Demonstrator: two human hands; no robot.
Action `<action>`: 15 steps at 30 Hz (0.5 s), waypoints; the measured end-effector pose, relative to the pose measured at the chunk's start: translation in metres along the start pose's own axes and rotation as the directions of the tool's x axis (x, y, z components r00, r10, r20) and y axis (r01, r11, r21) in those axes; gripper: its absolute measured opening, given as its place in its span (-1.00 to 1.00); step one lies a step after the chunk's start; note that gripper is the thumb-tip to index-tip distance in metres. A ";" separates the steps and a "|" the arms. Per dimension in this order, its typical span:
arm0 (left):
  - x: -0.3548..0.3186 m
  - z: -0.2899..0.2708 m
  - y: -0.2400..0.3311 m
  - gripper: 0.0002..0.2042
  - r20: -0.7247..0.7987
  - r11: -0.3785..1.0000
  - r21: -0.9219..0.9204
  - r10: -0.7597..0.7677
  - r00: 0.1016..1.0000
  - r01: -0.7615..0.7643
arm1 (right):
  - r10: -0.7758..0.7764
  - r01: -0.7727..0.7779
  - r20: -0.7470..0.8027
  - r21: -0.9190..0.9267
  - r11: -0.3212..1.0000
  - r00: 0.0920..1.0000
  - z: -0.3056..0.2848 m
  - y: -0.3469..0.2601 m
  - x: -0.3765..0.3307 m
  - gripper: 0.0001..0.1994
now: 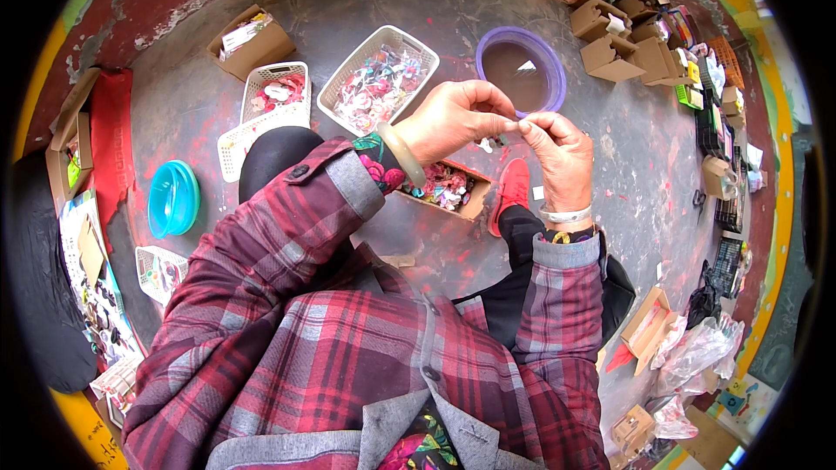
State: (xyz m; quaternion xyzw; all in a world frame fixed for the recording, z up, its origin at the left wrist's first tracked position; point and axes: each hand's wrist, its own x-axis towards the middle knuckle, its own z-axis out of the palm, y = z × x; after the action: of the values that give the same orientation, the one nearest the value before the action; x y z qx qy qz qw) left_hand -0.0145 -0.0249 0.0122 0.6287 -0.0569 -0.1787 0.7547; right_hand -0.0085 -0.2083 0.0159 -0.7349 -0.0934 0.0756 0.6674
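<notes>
My left hand and my right hand meet fingertip to fingertip in front of me, just before a purple basin. Both are closed in a pinch; whatever lies between the fingers is too small to make out. Below my left wrist, a cardboard box holds small red, pink and white pieces. Beyond that hand stands a white plastic basket heaped with small colourful pieces. A bangle circles my left wrist, and a pale bracelet my right.
Smaller white baskets and an opened carton stand at the left, with teal basins nearer me. Several cardboard boxes and black crates line the right side. Clear plastic bags lie lower right. My red shoe rests on the floor.
</notes>
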 end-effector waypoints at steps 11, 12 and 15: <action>0.003 -0.005 -0.003 -0.86 0.060 1.000 -0.006 -0.008 0.998 0.008 | -0.087 0.087 0.002 -0.048 0.995 0.996 -0.002 -0.003 -0.001 -0.91; 0.002 -0.005 0.001 -0.85 0.062 0.999 -0.003 -0.045 0.997 0.046 | -0.070 0.069 -0.015 -0.024 0.997 0.997 -0.002 -0.004 -0.001 -0.90; 0.002 -0.005 -0.001 -0.84 0.066 0.993 -0.083 -0.081 0.995 0.086 | -0.010 0.011 -0.065 0.006 1.000 0.998 -0.003 -0.005 0.000 -0.89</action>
State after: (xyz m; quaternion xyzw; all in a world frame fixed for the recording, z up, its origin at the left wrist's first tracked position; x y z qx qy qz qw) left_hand -0.0117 -0.0208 0.0096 0.5915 -0.0463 -0.2321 0.7708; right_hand -0.0076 -0.2110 0.0210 -0.7344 -0.0753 0.0485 0.6728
